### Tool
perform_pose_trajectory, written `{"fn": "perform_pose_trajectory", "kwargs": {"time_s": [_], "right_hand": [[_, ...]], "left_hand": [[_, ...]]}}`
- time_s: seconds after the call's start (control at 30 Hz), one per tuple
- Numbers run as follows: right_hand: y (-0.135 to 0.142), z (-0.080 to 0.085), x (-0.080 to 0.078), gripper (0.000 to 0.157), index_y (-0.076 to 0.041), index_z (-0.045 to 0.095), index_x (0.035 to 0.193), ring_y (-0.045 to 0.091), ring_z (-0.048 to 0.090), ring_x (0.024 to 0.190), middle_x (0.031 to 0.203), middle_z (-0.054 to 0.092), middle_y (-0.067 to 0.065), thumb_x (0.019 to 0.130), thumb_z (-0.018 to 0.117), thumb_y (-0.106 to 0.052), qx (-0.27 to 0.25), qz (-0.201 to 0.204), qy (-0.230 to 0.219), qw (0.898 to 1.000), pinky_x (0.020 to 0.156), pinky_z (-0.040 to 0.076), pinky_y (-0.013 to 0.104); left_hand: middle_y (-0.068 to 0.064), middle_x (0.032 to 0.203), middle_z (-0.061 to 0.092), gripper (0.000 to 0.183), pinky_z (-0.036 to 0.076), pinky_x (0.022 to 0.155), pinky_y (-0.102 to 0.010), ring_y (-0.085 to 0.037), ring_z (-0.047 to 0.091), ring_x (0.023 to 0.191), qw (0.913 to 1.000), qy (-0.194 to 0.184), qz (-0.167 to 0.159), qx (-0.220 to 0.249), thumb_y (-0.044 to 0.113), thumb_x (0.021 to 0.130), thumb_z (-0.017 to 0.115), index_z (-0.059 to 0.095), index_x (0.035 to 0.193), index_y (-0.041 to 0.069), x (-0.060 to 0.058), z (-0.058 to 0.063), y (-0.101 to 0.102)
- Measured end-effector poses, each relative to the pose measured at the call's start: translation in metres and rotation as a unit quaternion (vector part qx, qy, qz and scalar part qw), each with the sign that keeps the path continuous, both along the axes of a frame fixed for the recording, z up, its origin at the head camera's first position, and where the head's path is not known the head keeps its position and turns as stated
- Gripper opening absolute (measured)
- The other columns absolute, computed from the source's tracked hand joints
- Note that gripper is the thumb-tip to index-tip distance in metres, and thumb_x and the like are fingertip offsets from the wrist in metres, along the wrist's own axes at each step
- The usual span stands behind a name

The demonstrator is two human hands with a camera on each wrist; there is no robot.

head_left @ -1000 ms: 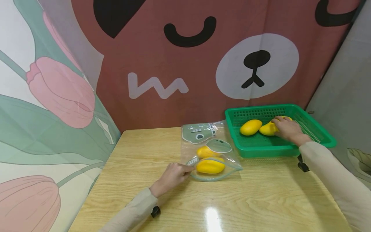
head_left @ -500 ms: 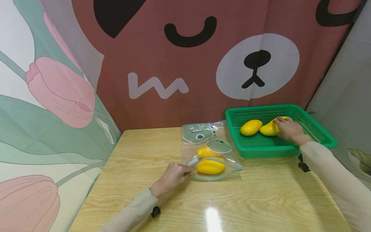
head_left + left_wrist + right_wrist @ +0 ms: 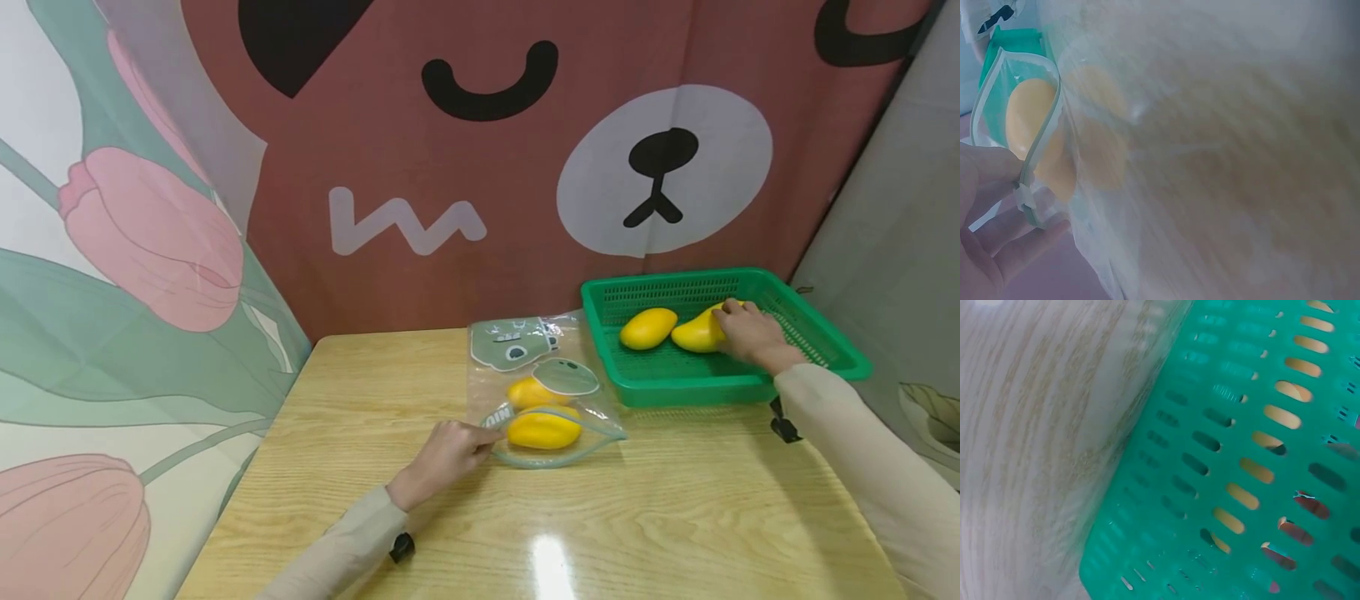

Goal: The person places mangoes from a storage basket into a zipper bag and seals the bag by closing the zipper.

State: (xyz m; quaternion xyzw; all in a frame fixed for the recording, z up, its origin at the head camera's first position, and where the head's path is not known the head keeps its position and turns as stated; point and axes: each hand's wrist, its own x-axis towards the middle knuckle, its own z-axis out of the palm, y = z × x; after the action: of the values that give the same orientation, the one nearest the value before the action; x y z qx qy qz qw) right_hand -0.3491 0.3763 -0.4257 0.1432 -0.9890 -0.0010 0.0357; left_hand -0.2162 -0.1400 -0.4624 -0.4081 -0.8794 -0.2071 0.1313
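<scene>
My left hand (image 3: 447,457) pinches the left side of the mouth of a clear zip bag (image 3: 510,344) with green prints. In the left wrist view, thumb and fingers hold its zip edge (image 3: 1040,145), and the mouth gapes. Two yellow mangoes lie in the bag: one mango (image 3: 545,430) near the mouth, another mango (image 3: 527,392) behind it, partly covered by a print. My right hand (image 3: 752,336) reaches into a green basket (image 3: 693,393), its fingers curled over a yellow mango (image 3: 699,332). The palm side is hidden. To its left sits another mango (image 3: 648,329).
The basket, with slotted walls, stands at the back right of the wooden table (image 3: 375,392), just right of the bag. A printed cloth (image 3: 420,292) hangs behind the table's back edge. The right wrist view shows mostly the basket's slotted side (image 3: 1210,481).
The fingers of my right hand have shifted slightly on the mango, and less yellow shows beyond them. My left hand and the bag stay in place.
</scene>
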Motion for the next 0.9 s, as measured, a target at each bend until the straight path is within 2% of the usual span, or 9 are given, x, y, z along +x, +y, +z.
{"fn": "perform_pose_trajectory", "kwargs": {"time_s": [0.13, 0.3, 0.4, 0.57, 0.7, 0.9], "right_hand": [[0.001, 0.000, 0.000, 0.052, 0.014, 0.054, 0.124, 0.049, 0.042, 0.102, 0.118, 0.044, 0.034, 0.085, 0.076, -0.013, -0.007, 0.000, 0.003, 1.000, 0.075, 0.043, 0.063], [0.001, 0.002, 0.001, 0.054, 0.014, 0.052, 0.125, 0.056, 0.036, 0.117, 0.134, 0.037, 0.038, 0.086, 0.075, -0.014, -0.012, -0.007, -0.006, 1.000, 0.083, 0.039, 0.070], [0.002, 0.003, 0.001, 0.058, 0.014, 0.048, 0.127, 0.056, 0.035, 0.122, 0.138, 0.037, 0.038, 0.087, 0.075, -0.016, -0.006, -0.008, -0.017, 1.000, 0.087, 0.036, 0.072], [0.006, 0.001, 0.001, 0.056, 0.012, 0.047, 0.124, 0.053, 0.043, 0.115, 0.128, 0.047, 0.036, 0.086, 0.076, -0.017, -0.008, -0.010, -0.022, 1.000, 0.082, 0.040, 0.068], [0.008, 0.001, 0.002, 0.057, 0.011, 0.047, 0.125, 0.052, 0.044, 0.111, 0.127, 0.047, 0.035, 0.085, 0.077, -0.017, -0.019, -0.010, -0.017, 1.000, 0.081, 0.041, 0.067], [0.012, 0.001, 0.003, 0.067, 0.010, 0.043, 0.135, 0.052, 0.042, 0.112, 0.131, 0.043, 0.033, 0.085, 0.077, -0.017, -0.015, -0.005, -0.013, 1.000, 0.082, 0.040, 0.067]], "left_hand": [[0.005, 0.081, 0.073, 0.029, 0.039, 0.053, -0.010, 0.001, 0.045, 0.057, 1.0000, -0.005, 0.003, -0.001, -0.004, 0.082, 0.073, 0.078, 0.107, 0.010, 0.001, 0.001, -0.001], [0.005, 0.079, 0.072, 0.030, 0.038, 0.052, -0.010, 0.000, 0.044, 0.056, 1.0000, -0.008, 0.002, 0.001, -0.005, 0.082, 0.073, 0.078, 0.107, 0.010, 0.001, 0.001, -0.001], [0.005, 0.078, 0.071, 0.029, 0.038, 0.052, -0.010, 0.000, 0.044, 0.056, 1.0000, -0.009, 0.003, 0.000, -0.004, 0.082, 0.074, 0.078, 0.107, 0.010, 0.001, 0.001, -0.001], [0.005, 0.080, 0.072, 0.028, 0.038, 0.053, -0.010, 0.000, 0.044, 0.057, 0.9999, -0.010, 0.004, -0.004, -0.002, 0.083, 0.074, 0.078, 0.107, 0.011, 0.001, 0.001, -0.001], [0.004, 0.082, 0.073, 0.027, 0.037, 0.052, -0.010, 0.000, 0.043, 0.056, 0.9999, -0.012, 0.003, -0.003, -0.002, 0.083, 0.074, 0.078, 0.108, 0.010, 0.001, 0.001, 0.000], [0.003, 0.082, 0.073, 0.028, 0.038, 0.052, -0.009, 0.001, 0.044, 0.056, 0.9999, -0.010, 0.007, -0.006, -0.003, 0.083, 0.074, 0.078, 0.108, 0.010, 0.000, 0.002, 0.000]]}}
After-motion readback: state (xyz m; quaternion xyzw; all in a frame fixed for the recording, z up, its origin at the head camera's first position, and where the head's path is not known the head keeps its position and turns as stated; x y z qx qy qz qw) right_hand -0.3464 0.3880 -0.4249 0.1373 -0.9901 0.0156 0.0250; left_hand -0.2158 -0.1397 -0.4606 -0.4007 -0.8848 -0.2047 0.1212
